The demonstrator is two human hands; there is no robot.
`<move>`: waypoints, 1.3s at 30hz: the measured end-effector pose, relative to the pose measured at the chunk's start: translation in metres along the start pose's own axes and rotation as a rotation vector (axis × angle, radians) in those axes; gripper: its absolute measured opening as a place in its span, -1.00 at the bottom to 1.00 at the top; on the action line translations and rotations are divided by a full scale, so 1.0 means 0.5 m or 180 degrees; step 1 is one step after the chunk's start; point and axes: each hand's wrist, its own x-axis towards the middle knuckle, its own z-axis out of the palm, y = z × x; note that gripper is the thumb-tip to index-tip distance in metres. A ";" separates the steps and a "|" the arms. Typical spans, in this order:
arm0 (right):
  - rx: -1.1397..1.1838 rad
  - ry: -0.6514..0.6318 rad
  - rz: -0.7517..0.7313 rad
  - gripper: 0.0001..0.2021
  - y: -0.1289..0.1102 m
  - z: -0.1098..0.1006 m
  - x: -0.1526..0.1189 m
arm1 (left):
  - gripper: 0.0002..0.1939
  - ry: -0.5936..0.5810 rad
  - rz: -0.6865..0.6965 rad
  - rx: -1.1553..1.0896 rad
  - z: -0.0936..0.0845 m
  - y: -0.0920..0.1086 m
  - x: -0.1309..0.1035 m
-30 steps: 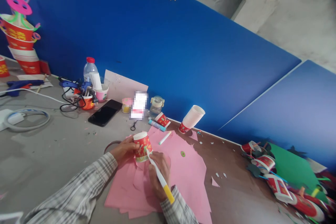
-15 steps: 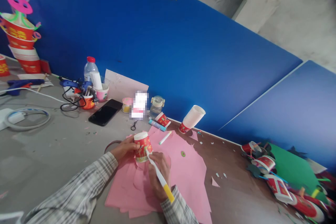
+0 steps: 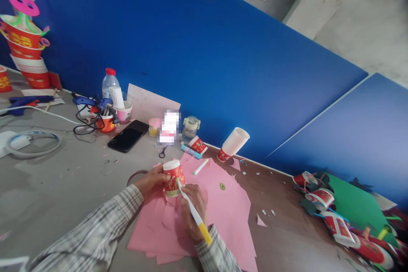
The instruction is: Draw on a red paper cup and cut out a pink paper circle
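My left hand (image 3: 153,182) is closed around the side of a red patterned paper cup (image 3: 174,178), which stands upside down with its white base on top. In my right hand (image 3: 195,210) is a white marker (image 3: 192,209) with a yellow end, gripped like a pen. The marker's tip meets the cup's lower right side, or comes very close to it. Beneath both hands lie layered sheets of pink paper (image 3: 229,216). A small green oval piece (image 3: 222,186) and a white pen cap or thin marker (image 3: 200,167) rest on the paper.
A black phone (image 3: 128,136), small black-handled scissors (image 3: 162,152), a glue stick (image 3: 191,152) and a glass jar (image 3: 190,129) lie beyond. Stacked cups (image 3: 233,144) lean near the blue partition (image 3: 204,59). Decorated cups (image 3: 338,227) lie at right, glue guns (image 3: 91,102) at left.
Hardly anything differs. The marker tip and my right hand have shifted very slightly against the cup, while my left hand keeps its hold.
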 end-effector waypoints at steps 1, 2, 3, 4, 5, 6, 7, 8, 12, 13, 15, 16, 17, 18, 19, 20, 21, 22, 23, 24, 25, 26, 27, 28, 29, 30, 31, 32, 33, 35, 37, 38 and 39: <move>0.0009 0.0059 0.0013 -0.78 0.000 0.000 0.000 | -0.44 -0.0011 -0.0004 -0.0002 0.000 0.000 0.000; 0.0008 0.0099 0.0020 -0.78 0.001 0.001 -0.001 | -0.44 -0.0020 -0.0006 -0.0004 0.000 0.001 -0.001; -0.0002 0.0126 0.0012 -0.78 0.001 0.001 -0.001 | -0.45 -0.0025 -0.0005 -0.0007 -0.001 0.001 -0.001; -0.0020 0.0116 -0.0008 -0.78 0.002 0.000 -0.002 | -0.45 -0.0026 -0.0002 -0.0012 -0.001 0.001 -0.001; -0.0043 0.0078 -0.0027 -0.78 0.003 -0.001 -0.003 | -0.46 -0.0024 0.0001 -0.0016 -0.002 0.001 -0.001; -0.0060 0.0022 -0.0049 -0.77 0.004 -0.002 -0.003 | -0.46 -0.0024 0.0001 -0.0020 -0.002 0.001 -0.001; -0.0068 -0.0024 -0.0068 -0.77 0.005 -0.003 -0.003 | -0.46 -0.0028 0.0000 -0.0023 -0.003 0.001 -0.001; -0.0069 -0.0045 -0.0082 -0.77 0.005 -0.004 -0.003 | -0.47 -0.0035 -0.0002 -0.0027 -0.003 0.000 -0.001; -0.0104 0.0076 -0.0040 -0.78 0.001 -0.005 -0.001 | -0.46 -0.0077 0.0001 -0.0057 -0.001 0.000 0.000; -0.0127 0.0091 -0.0003 -0.79 0.001 -0.005 -0.001 | -0.45 -0.0084 0.0001 -0.0066 0.000 0.000 0.000; -0.0141 0.0048 0.0015 -0.79 0.001 -0.005 -0.001 | -0.44 -0.0092 -0.0003 -0.0080 0.001 0.001 -0.001; -0.0131 0.0017 -0.0003 -0.79 0.001 -0.005 -0.002 | -0.44 -0.0093 -0.0004 -0.0085 0.002 0.001 -0.001; -0.0114 -0.0003 -0.0029 -0.78 0.002 -0.005 -0.002 | -0.44 -0.0091 -0.0001 -0.0090 0.002 0.002 -0.001; -0.0103 -0.0015 -0.0054 -0.77 0.003 -0.005 -0.003 | -0.44 -0.0088 0.0003 -0.0096 0.002 0.002 -0.001; -0.0106 0.0004 -0.0047 -0.78 0.003 -0.005 -0.003 | -0.44 -0.0082 0.0008 -0.0101 0.002 0.002 -0.001; -0.0120 0.0042 -0.0025 -0.78 0.004 -0.005 -0.003 | -0.44 -0.0077 0.0012 -0.0105 0.002 0.002 -0.001; -0.0135 0.0079 -0.0002 -0.79 0.004 -0.005 -0.003 | -0.44 -0.0072 0.0014 -0.0106 0.002 0.001 -0.001; -0.0150 0.0098 0.0006 -0.80 0.005 -0.005 -0.003 | -0.44 -0.0068 0.0014 -0.0106 0.002 0.001 -0.001; -0.0168 0.0071 0.0008 -0.80 0.005 -0.005 -0.003 | -0.45 -0.0064 0.0015 -0.0104 0.002 0.001 -0.001; -0.0179 0.0034 -0.0007 -0.80 0.005 -0.006 -0.003 | -0.45 -0.0061 0.0018 -0.0102 0.002 0.001 -0.001; -0.0180 0.0005 -0.0029 -0.80 0.005 -0.006 -0.003 | -0.45 -0.0056 0.0023 -0.0100 0.002 0.001 0.000; -0.0175 -0.0008 -0.0046 -0.79 0.004 -0.006 -0.004 | -0.45 -0.0051 0.0026 -0.0098 0.002 0.001 0.000; -0.0166 0.0002 -0.0040 -0.79 0.004 -0.006 -0.004 | -0.44 -0.0044 0.0027 -0.0096 0.002 0.001 0.000; -0.0152 0.0029 -0.0024 -0.80 0.004 -0.006 -0.005 | -0.44 -0.0037 0.0026 -0.0094 0.002 0.001 -0.001; -0.0138 0.0058 -0.0005 -0.80 0.004 -0.005 -0.005 | -0.43 -0.0030 0.0022 -0.0092 0.002 0.000 -0.001; -0.0119 0.0080 0.0008 -0.80 0.004 -0.005 -0.005 | -0.43 -0.0025 0.0018 -0.0090 0.002 0.000 -0.001; -0.0101 0.0086 0.0014 -0.81 0.004 -0.004 -0.005 | -0.43 -0.0021 0.0017 -0.0088 0.002 0.000 -0.001; -0.0088 0.0089 0.0003 -0.81 0.004 -0.004 -0.005 | -0.43 -0.0020 0.0018 -0.0086 0.002 0.000 -0.002; -0.0081 0.0093 -0.0008 -0.80 0.004 -0.004 -0.004 | -0.43 -0.0024 0.0020 -0.0084 0.002 0.000 -0.002; -0.0082 0.0114 0.0005 -0.81 0.004 -0.003 -0.004 | -0.45 -0.0041 0.0021 -0.0078 0.002 0.001 -0.003; -0.0107 0.0122 0.0071 -0.82 0.003 -0.003 -0.003 | -0.47 -0.0061 0.0018 -0.0070 0.002 0.001 -0.003; -0.0120 0.0120 0.0092 -0.82 0.003 -0.003 -0.004 | -0.47 -0.0067 0.0020 -0.0069 0.003 0.001 -0.003; -0.0127 0.0125 0.0092 -0.82 0.003 -0.003 -0.004 | -0.47 -0.0070 0.0025 -0.0069 0.003 0.001 -0.003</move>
